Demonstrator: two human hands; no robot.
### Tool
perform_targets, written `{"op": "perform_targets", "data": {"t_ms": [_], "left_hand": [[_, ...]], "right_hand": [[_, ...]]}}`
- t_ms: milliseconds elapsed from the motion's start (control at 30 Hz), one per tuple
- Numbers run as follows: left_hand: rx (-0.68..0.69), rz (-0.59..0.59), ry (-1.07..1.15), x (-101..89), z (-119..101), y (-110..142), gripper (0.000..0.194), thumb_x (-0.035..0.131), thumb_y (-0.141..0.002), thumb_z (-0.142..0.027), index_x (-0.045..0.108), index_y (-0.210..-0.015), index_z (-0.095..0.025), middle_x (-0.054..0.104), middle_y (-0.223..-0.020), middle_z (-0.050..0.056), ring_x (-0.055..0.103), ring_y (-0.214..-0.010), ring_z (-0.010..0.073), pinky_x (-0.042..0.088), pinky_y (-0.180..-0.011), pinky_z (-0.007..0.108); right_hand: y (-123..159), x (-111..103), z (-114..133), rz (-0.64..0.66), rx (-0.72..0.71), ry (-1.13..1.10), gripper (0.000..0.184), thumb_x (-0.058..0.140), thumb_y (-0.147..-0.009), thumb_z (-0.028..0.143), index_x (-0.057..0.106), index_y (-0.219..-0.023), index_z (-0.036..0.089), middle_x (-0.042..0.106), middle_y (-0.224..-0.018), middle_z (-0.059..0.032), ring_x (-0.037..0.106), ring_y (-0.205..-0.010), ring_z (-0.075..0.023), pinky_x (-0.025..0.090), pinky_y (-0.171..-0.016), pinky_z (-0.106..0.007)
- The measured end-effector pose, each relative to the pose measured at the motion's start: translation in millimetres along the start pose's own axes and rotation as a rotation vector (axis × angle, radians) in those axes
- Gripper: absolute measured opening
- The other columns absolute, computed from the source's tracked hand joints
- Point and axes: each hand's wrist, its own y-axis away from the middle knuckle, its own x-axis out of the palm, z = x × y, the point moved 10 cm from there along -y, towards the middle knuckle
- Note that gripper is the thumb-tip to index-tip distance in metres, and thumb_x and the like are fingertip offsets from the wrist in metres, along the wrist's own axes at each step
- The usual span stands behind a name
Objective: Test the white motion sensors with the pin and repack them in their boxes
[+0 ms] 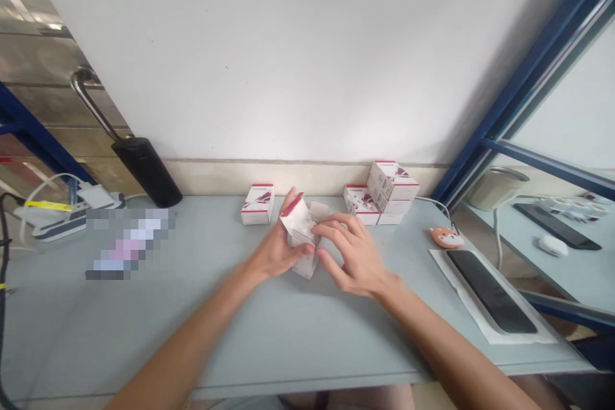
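Near the middle of the table, a small white cardboard box [303,264] stands with its top flaps up, one flap edged in red. My left hand [278,250] is wrapped round its left side, thumb across the front. At the box's opening, my right hand [353,256] has its fingers bent, with the fingertips at the inner flap. Whether those fingertips pinch anything inside cannot be made out. A closed box [258,204] of the same white and red print lies behind my left hand. Several more boxes [393,184] are stacked behind my right hand.
On the right, a dark phone [491,291] lies on a white sheet beside an orange animal-faced case [446,237]. A black cylinder [147,172] leans at the back left, near a power strip [79,216]. A blue-framed mirror [552,160] borders the right side.
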Motion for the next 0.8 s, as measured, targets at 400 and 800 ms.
{"op": "perform_targets", "data": {"t_ms": [400, 800], "left_hand": [[0.002, -0.261, -0.392, 11.0, -36, 37, 0.042, 0.056, -0.103, -0.039, 0.042, -0.141, -0.026, 0.055, -0.134, 0.011, 0.059, -0.122, 0.0262, 0.049, -0.106, 0.044], [-0.073, 0.304, -0.485, 1.1, -22, -8, 0.036, 0.041, -0.108, -0.037, 0.055, -0.14, -0.028, 0.063, -0.134, 0.008, 0.061, -0.12, 0.0272, 0.048, -0.106, 0.044]], "right_hand": [[-1, 13, 5, -0.003, -0.003, 0.024, 0.034, 0.047, -0.106, 0.027, 0.06, -0.137, 0.018, 0.07, -0.132, -0.0118, 0.055, -0.128, -0.0281, 0.045, -0.104, -0.044], [4, 0, -15, -0.143, 0.069, 0.082, 0.046, 0.054, -0.102, 0.02, 0.052, -0.147, 0.026, 0.054, -0.148, -0.0133, 0.048, -0.14, -0.0298, 0.043, -0.118, -0.053]]}}
